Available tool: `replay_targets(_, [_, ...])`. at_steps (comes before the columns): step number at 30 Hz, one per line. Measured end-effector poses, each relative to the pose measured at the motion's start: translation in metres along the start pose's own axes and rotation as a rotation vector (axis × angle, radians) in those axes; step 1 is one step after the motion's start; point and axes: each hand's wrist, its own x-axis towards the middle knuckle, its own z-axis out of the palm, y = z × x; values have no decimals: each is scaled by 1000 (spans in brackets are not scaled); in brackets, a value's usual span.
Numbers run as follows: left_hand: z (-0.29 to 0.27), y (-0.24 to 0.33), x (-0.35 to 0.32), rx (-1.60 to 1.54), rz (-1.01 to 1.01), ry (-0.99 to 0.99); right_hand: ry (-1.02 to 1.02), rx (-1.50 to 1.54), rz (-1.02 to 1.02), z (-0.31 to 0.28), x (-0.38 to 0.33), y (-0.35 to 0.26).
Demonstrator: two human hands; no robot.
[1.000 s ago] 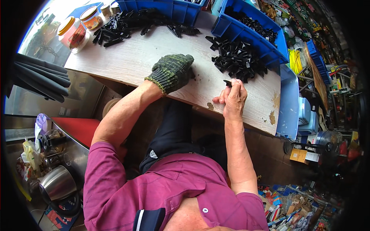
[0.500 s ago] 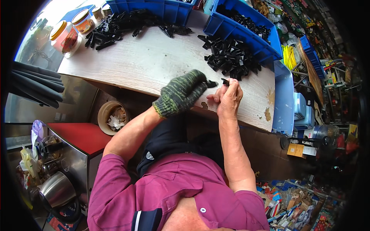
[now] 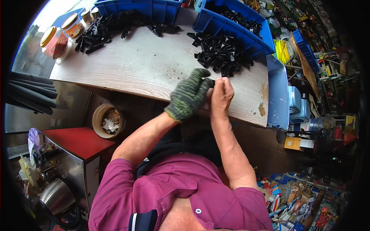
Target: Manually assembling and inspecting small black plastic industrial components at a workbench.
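My left hand point(image 3: 189, 93), in a dark green and black knitted glove, is closed on a small black plastic part point(image 3: 212, 83) above the table's front edge. Bare and closed as well, my right hand point(image 3: 222, 94) meets it from the right. A black piece was between the right fingertips a moment ago; now the fingers cover most of what they hold. Just beyond the hands lies a heap of short black plastic parts point(image 3: 221, 54). Longer black plastic parts point(image 3: 98, 36) are piled at the far left of the table point(image 3: 127, 65).
Blue bins point(image 3: 235, 32) with black parts stand along the table's back. Jars point(image 3: 54, 42) sit at its left end. A waste bucket point(image 3: 98, 127) is below, beside a red-topped cabinet point(image 3: 77, 140). A light-blue tub point(image 3: 278, 96) adjoins the right edge.
My hands have come together; a small gap between their black pieces has closed. The left hand moved right toward the right one. The whole view has shifted slightly.
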Motion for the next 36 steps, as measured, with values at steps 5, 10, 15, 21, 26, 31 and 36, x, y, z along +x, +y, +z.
replay_targets(5, [19,9,-3,-19,-18,76,48,-53,-85,-8,-1,-7])
replay_targets(10, [15,-4,-3,-87,117,87,57,121,78,-8,2,-7])
replay_targets(15, [14,-1,-12,-391,-56,122,363,337,233,-63,45,-24])
replay_targets(21, [17,0,-8,-400,-47,107,591,176,157,-118,69,-26])
replay_targets(26, [17,-13,-8,-259,36,102,161,-112,433,-71,53,-22])
replay_targets(31, [16,-3,-8,-259,3,106,32,-486,404,-51,63,-19])
replay_targets(36, [18,-9,-7,-118,148,187,36,-821,233,-33,62,-20])
